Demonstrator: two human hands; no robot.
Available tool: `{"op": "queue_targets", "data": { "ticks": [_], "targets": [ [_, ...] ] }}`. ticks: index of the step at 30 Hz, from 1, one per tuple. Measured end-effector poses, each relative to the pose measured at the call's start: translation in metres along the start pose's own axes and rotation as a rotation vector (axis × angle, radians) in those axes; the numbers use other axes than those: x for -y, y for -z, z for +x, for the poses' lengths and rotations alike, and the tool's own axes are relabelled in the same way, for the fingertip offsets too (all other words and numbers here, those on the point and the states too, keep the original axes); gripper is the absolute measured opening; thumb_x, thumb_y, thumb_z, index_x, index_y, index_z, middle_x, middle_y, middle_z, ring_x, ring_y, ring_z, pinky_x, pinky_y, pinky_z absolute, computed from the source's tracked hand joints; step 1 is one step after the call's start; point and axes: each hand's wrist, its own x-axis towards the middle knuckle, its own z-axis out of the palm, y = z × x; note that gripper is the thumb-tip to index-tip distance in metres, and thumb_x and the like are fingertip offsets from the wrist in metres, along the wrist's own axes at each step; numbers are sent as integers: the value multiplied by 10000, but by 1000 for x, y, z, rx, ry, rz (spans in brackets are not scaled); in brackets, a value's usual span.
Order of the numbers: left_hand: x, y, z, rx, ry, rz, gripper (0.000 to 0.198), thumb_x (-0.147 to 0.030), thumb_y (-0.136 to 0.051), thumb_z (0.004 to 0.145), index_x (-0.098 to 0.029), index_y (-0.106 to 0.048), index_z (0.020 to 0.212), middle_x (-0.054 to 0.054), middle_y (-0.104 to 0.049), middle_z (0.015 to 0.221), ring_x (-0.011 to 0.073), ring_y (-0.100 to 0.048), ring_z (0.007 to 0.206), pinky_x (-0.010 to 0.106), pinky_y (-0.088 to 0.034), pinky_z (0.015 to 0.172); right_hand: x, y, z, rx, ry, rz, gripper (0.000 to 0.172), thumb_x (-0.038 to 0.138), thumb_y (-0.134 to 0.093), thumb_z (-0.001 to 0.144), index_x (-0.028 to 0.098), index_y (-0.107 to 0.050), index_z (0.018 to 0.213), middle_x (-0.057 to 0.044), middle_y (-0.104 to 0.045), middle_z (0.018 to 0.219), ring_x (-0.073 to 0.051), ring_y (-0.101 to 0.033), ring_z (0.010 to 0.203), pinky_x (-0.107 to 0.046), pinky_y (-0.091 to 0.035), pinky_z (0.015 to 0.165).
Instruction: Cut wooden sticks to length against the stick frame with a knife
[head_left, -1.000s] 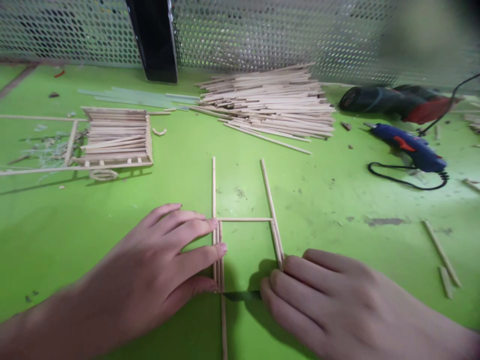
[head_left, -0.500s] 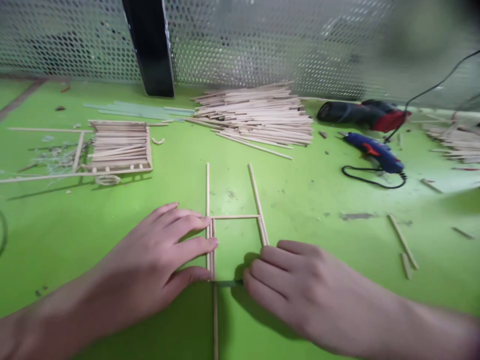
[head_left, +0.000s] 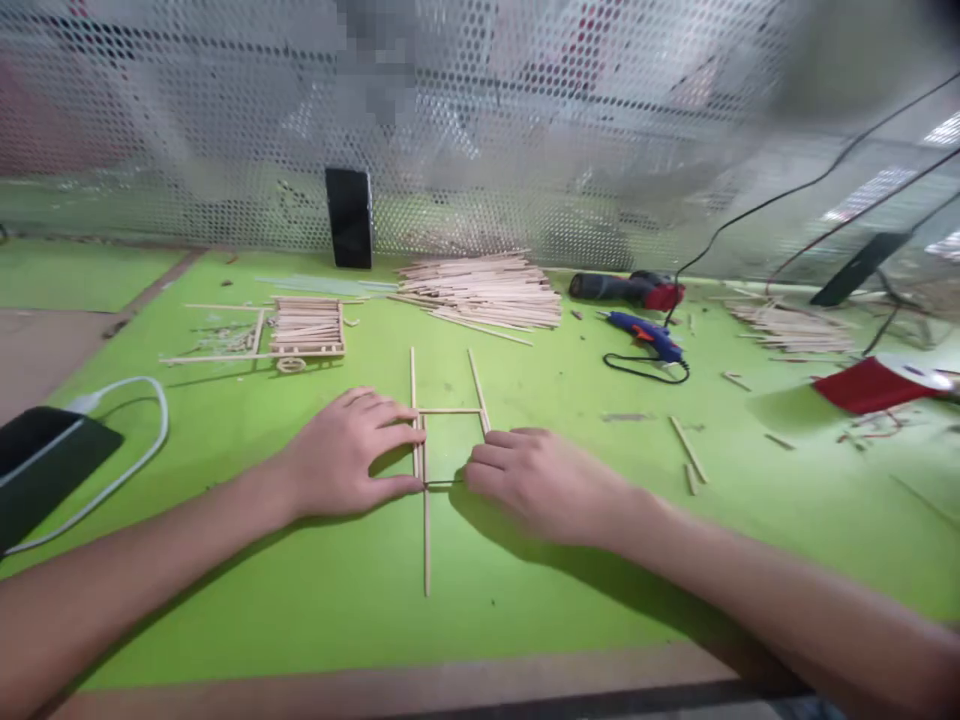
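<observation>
My left hand (head_left: 352, 455) rests on the table with fingers and thumb stretched apart, its tips touching several thin wooden sticks laid side by side. One of them, a long stick (head_left: 427, 550), runs down toward the table's front edge. My right hand (head_left: 536, 475) has its fingers curled over the near end of the right-hand wooden sticks (head_left: 477, 385); its grip on them is partly hidden. A wooden crosspiece (head_left: 450, 410) joins the two sides beyond my hands. Between the hands lies a thin, dark-looking crosspiece (head_left: 444, 483), whose right end is covered by my right fingers.
Behind are a small stick-built cart (head_left: 307, 325), a heap of wooden sticks (head_left: 484, 292) and an upright phone (head_left: 349, 220). To the right lie a blue glue gun (head_left: 645, 335), a black-red tool (head_left: 626, 288) and a red spool (head_left: 862, 385). A cabled dark device (head_left: 56, 470) sits left.
The view has pulled back and tilted up, bringing in the table's front edge, the dark device and the red spool. My hands stay in much the same places on the sticks.
</observation>
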Motion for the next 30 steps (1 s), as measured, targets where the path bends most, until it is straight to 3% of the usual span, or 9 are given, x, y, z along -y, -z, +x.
{"op": "queue_targets", "data": {
  "ticks": [12, 16, 19, 23, 30],
  "targets": [
    [1, 8, -2, 19, -5, 103, 529, -599, -594, 1041, -197, -742, 1350, 144, -729, 1411, 338, -695, 1285, 665, -444, 1202, 8, 2, -1, -27, -51, -63, 136, 146, -590, 1032, 168, -654, 914, -37, -675, 880, -178, -548, 801, -320, -333, 685],
    [3, 9, -4, -12, -66, 127, 450, -476, -556, 1072, -193, -712, 1385, 140, -718, 1435, 330, -694, 1286, 662, -449, 1188, 8, -4, 0, -62, -52, -80, 171, 173, -575, 1069, 169, -653, 917, -23, -678, 873, -175, -553, 802, -329, -332, 692],
    [0, 9, -6, -50, -232, 91, 351, -300, -521, 1077, -194, -719, 1347, 106, -760, 1363, 271, -719, 1217, 552, -512, 1140, 7, -9, 1, -98, -56, -80, 176, 174, -577, 1075, 172, -654, 917, -15, -681, 865, -176, -553, 795, -334, -341, 699],
    [-7, 10, -8, -46, -402, 7, 386, -192, -541, 1037, -175, -670, 1401, 98, -767, 1355, 232, -727, 1187, 428, -557, 1070, 6, -13, 0, -134, -38, -58, 167, 166, -568, 1071, 177, -650, 925, -14, -676, 856, -182, -550, 791, -336, -352, 707],
    [-12, 7, -8, -31, -374, -111, 347, -135, -541, 1038, -186, -695, 1345, 76, -804, 1268, 203, -750, 1129, 385, -561, 1050, 5, -14, -4, -182, -24, -3, 154, 109, -546, 1039, 187, -619, 928, -3, -639, 839, -180, -510, 761, -325, -344, 706]
  ]
}}
